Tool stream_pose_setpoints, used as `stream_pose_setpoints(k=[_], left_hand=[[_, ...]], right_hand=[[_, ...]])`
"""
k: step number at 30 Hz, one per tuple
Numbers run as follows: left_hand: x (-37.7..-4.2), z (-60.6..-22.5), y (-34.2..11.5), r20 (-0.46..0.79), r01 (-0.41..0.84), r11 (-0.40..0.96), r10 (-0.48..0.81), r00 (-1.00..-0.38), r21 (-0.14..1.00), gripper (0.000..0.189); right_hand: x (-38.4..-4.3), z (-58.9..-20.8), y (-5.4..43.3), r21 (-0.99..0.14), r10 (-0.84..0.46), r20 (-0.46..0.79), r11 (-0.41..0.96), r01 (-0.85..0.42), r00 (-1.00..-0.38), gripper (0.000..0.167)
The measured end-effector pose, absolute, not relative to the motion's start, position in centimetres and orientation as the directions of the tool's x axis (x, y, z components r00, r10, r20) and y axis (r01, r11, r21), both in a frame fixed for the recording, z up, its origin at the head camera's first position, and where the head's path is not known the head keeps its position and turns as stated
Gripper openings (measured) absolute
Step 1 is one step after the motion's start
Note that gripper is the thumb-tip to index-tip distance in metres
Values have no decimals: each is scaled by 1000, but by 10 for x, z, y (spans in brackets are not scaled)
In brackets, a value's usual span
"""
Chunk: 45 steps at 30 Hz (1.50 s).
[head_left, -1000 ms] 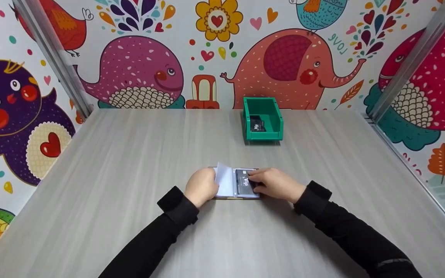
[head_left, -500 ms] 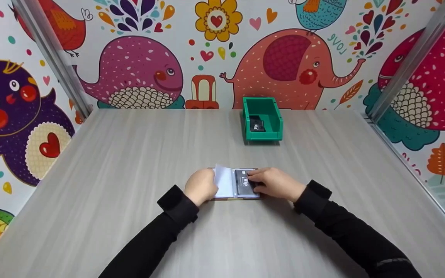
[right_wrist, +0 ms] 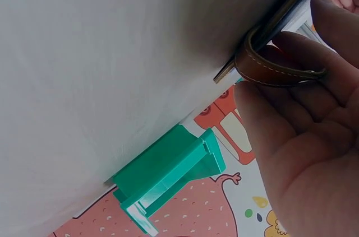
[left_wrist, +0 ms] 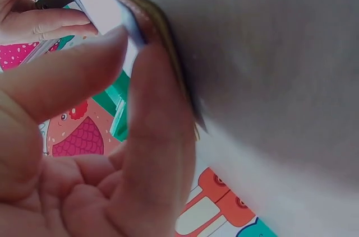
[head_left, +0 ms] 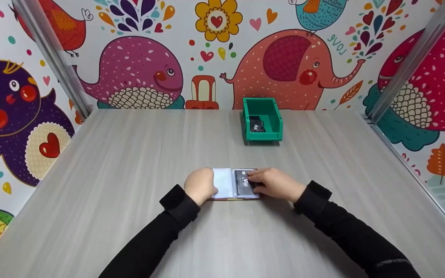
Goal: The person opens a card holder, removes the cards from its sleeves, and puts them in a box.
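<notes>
A small card holder [head_left: 222, 190] lies spread open on the table in the head view, a whitish page on its left side. On its right side a dark card [head_left: 242, 181] marked "VIP" shows. My left hand [head_left: 199, 186] pinches the holder's left edge, thumb and finger meeting at the page and cover in the left wrist view. My right hand [head_left: 278, 184] rests its fingers on the card and the right page, covering part of the card. Beside those fingers, a brown stitched strap [right_wrist: 263, 73] curves from the holder's edge in the right wrist view.
A green bin [head_left: 264, 136] stands farther back, right of the middle. It holds dark cards [head_left: 257, 124], one showing similar lettering. Cartoon-printed walls [head_left: 141, 69] with metal posts [head_left: 52, 58] border the wood-grain table [head_left: 129, 162].
The raised page on the holder's left side has come down flat under my left hand, which has shifted very slightly. My right hand stays on the card.
</notes>
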<state>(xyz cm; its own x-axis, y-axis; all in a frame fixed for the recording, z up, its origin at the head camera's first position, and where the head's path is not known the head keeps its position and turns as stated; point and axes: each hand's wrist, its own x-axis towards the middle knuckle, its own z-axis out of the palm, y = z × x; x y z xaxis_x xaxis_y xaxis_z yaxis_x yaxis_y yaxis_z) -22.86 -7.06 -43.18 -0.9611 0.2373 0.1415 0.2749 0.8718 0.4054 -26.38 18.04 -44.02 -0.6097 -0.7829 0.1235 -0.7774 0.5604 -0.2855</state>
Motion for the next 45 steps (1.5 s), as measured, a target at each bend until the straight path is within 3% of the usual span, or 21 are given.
stream_pose_setpoints(k=[14, 24, 34, 45], left_hand=[[-229, -429, -64, 129, 239, 893, 205, -970, 381, 11], [-232, -419, -44, 159, 274, 783, 223, -962, 558, 11], [-230, -422, -31, 193, 324, 766, 260, -946, 555, 12], [-236, -423, -27, 62, 211, 741, 223, -973, 637, 20]], right_hand=[[-263, -441, 180, -287, -776, 116, 572, -769, -620, 35], [-264, -442, 181, -273, -783, 130, 561, -781, -608, 34], [-265, -443, 181, -284, -788, 134, 551, -785, -602, 33], [-263, -442, 180, -275, -785, 121, 562, -780, -608, 34]])
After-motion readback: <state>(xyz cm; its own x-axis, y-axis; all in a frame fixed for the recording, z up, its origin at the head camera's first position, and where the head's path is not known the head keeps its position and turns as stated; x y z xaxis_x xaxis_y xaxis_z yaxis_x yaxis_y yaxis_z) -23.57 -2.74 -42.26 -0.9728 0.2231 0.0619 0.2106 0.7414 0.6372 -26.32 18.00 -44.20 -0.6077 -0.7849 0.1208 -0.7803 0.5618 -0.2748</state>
